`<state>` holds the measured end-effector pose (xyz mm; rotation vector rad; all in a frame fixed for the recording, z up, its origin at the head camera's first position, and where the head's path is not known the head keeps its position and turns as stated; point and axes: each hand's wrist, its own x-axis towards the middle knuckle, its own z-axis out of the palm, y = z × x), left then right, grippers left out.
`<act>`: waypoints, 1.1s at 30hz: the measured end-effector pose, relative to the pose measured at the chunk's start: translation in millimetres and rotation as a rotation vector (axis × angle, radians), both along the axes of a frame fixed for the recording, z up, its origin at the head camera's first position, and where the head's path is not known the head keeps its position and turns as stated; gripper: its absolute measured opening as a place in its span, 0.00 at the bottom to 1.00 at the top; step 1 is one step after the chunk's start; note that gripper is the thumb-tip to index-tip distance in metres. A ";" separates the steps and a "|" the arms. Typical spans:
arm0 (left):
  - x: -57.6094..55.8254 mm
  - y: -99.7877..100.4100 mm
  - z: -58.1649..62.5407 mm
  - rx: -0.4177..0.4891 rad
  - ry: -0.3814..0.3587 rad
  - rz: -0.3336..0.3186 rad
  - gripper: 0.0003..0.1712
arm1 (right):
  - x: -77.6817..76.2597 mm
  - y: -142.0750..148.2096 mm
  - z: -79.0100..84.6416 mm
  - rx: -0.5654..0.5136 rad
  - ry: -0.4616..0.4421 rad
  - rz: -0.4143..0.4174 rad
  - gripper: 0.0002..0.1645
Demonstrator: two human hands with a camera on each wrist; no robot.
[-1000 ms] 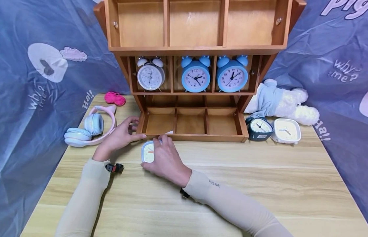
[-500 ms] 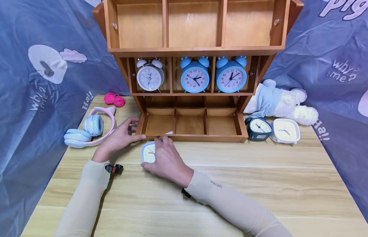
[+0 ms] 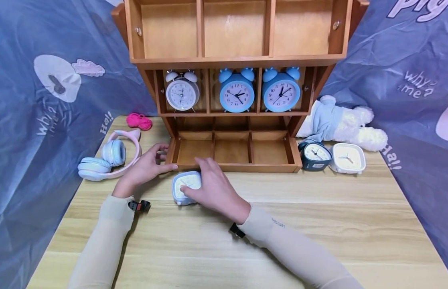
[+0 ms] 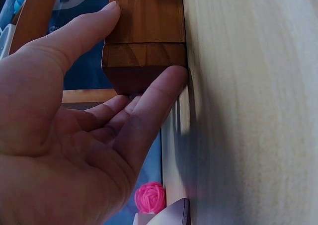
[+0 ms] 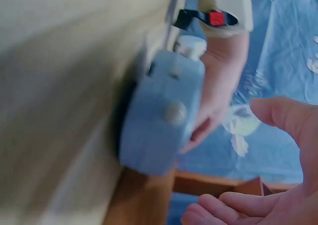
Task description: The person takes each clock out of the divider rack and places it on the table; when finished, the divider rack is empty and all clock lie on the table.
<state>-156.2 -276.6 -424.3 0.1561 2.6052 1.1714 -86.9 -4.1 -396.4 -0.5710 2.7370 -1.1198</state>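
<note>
The small blue-rimmed alarm clock [image 3: 187, 187] lies face up on the table in front of the lower tray of the wooden shelf [image 3: 238, 167]. My right hand [image 3: 218, 188] hovers over its right side, fingers and thumb spread. From the right wrist view, a gap shows between the light blue clock [image 5: 161, 111] and my right hand [image 5: 278, 170]. My left hand [image 3: 148, 164] holds the shelf's front left corner. In the left wrist view, the thumb of my left hand [image 4: 84, 111] rests on one edge of the wooden corner [image 4: 144, 56], the index finger against another.
Above, a white twin-bell clock [image 3: 182, 94] and two blue ones [image 3: 237, 96] occupy the middle tier. Pink-and-blue headphones [image 3: 113, 154] and pink yarn [image 3: 139, 121] lie left. A dark green clock [image 3: 315, 156], a white square clock [image 3: 348, 158] and a plush toy [image 3: 346, 122] are right.
My right hand has let go of the blue-rimmed clock and lifted away to the right, uncovering more of its face. The clock stays in place, and my left hand keeps its position.
</note>
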 end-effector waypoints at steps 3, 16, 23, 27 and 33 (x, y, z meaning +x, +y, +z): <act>-0.4 0.7 0.4 0.003 -0.007 -0.001 0.51 | -3.3 11.3 10.1 -0.036 -0.013 -0.032 0.59; -0.7 0.5 -0.5 0.009 -0.004 0.000 0.50 | -24.2 56.5 49.0 -0.150 0.084 -0.148 0.57; -0.6 0.8 -2.0 0.010 0.004 0.002 0.48 | -42.3 85.4 76.0 -0.245 0.203 -0.229 0.54; 0.0 1.2 -2.4 0.013 0.012 0.002 0.48 | -50.8 103.2 90.5 -0.303 0.270 -0.286 0.52; 0.1 1.4 -1.2 0.001 0.010 0.004 0.48 | -62.5 125.1 101.0 -0.298 0.405 -0.391 0.51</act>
